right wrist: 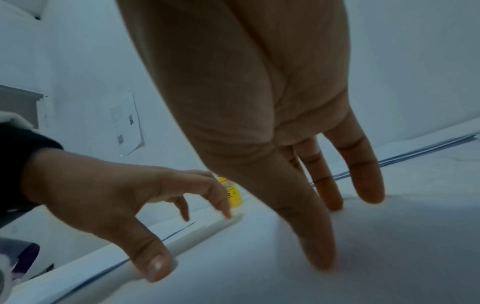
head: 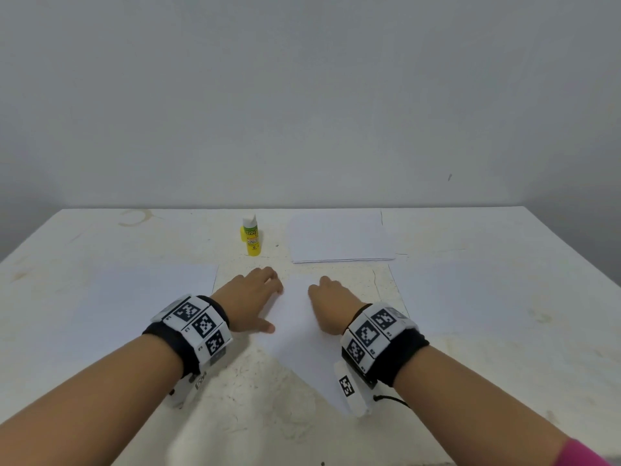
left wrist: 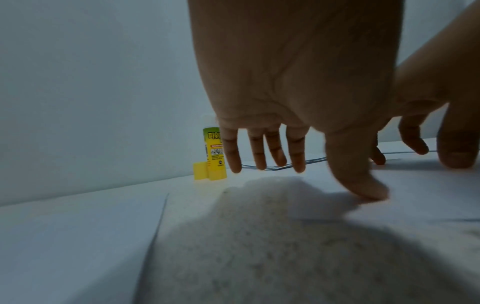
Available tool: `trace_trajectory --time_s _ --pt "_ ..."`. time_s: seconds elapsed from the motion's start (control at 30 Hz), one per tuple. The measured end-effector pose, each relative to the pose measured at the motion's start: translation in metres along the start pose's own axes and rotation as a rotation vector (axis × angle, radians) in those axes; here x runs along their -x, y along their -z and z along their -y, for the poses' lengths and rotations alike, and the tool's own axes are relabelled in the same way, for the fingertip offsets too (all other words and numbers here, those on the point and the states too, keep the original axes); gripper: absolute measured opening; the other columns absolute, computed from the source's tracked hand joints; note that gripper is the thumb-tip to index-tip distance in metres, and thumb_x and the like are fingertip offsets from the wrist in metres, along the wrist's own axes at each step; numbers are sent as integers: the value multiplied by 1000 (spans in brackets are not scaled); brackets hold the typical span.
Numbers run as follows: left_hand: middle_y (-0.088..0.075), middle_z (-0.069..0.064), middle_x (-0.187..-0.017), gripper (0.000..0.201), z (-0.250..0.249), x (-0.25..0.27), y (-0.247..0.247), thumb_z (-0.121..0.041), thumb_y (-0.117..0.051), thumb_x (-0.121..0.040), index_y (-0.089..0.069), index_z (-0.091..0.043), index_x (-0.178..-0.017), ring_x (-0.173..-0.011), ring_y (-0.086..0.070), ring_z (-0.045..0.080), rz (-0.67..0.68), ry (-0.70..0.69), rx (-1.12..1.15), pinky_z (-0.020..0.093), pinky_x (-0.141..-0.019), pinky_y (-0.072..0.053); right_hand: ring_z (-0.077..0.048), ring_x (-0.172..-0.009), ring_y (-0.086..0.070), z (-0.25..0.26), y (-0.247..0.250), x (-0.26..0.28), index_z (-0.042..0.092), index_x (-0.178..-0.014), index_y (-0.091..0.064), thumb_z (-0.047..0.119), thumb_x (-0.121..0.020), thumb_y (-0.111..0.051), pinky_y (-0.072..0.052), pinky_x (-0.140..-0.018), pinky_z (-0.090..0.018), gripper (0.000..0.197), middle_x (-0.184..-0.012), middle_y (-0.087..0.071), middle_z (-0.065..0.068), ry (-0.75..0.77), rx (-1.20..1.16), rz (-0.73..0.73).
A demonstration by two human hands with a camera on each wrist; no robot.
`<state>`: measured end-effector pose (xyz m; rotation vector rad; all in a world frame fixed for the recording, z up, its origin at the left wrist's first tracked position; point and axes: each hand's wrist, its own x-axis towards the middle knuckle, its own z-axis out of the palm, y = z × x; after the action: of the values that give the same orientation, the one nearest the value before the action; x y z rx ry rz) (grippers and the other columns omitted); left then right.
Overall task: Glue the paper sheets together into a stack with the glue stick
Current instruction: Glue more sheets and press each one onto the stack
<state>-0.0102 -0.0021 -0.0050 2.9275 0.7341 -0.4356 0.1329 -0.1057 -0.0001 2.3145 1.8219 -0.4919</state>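
A single white sheet lies turned at an angle on the table in front of me. My left hand rests on its left part, fingers spread and thumb touching the paper. My right hand lies on its right part with straight fingers on the sheet. Behind the hands stands the yellow-green glue stick, uncapped, its yellow cap beside it. A stack of paper lies to its right.
Another white sheet lies flat at the left and one more sheet at the right. The tabletop is stained and rough. A plain wall rises right behind the table's far edge.
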Motion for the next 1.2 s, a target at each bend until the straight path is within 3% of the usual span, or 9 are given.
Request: trace_trajectory --time_s 0.13,0.27,0.4,0.6,0.67,0.73,0.87,1.07,1.2 --pt "23 -5 -158 113 6 0 -8 -73 -51 -78 14 -17 -152 -146 18 16 268 32 12 52 -117 -1 -31 -121 -42 7 -4 -10 3 -132 -43 2 -92 -47 -42 -100 -42 40 -132 -42 -15 131 -38 -12" --pt "24 -7 -158 136 8 7 -12 -93 -17 -41 18 -20 -151 -147 14 16 291 101 8 52 -117 -7 -28 -124 -45 -15 -4 -16 8 -131 -42 7 -88 -54 -40 -103 -43 45 -133 -42 -8 86 -98 62" --pt "18 -6 -159 144 7 8 -17 -95 -8 -31 11 -19 -152 -147 12 21 248 159 -5 53 -116 -11 -26 -140 -28 -59 3 -5 7 -149 -18 21 -83 -72 -29 -113 -40 87 -157 -17 -8 34 -42 179" --pt "30 -4 -155 167 14 0 -24 -104 2 -10 23 -13 -148 -143 27 16 291 136 69 57 -114 6 -23 -148 1 -92 2 -4 7 -151 12 43 -72 -80 -16 -119 -46 126 -161 7 -6 -88 -83 242" --pt "36 -4 -152 168 14 2 -25 -105 -2 -9 28 -13 -146 -142 29 16 311 124 89 58 -113 8 -25 -148 -7 -92 3 -3 9 -150 16 44 -69 -82 -20 -118 -45 132 -161 2 -9 -107 -115 234" --pt "42 -4 -148 169 14 3 -25 -105 -7 -8 31 -13 -144 -141 31 16 317 132 116 58 -113 10 -32 -138 -32 -92 4 -2 11 -151 10 45 -62 -86 -33 -110 -45 136 -153 -27 -12 -123 -138 172" --pt "43 2 -147 173 13 0 -23 -104 -13 -3 37 -10 -139 -140 33 17 334 167 147 58 -112 12 -32 -122 -45 -90 5 1 16 -151 -2 41 -56 -90 -44 -97 -41 133 -127 -53 -10 -111 -175 75" --pt "43 2 -148 176 12 0 -22 -104 -13 1 37 -10 -140 -140 33 17 337 170 176 58 -111 14 -22 -135 -35 -80 3 21 30 -152 0 22 -64 -88 -33 -104 -30 125 -148 -35 -5 -35 -717 -184" --pt "43 2 -148 177 11 2 -21 -104 -12 2 37 -9 -140 -140 33 18 332 171 191 57 -111 15 -18 -124 -42 -78 -14 34 32 -137 -44 17 -75 -79 -39 -100 -31 72 -136 -45 1 -98 -911 -272"
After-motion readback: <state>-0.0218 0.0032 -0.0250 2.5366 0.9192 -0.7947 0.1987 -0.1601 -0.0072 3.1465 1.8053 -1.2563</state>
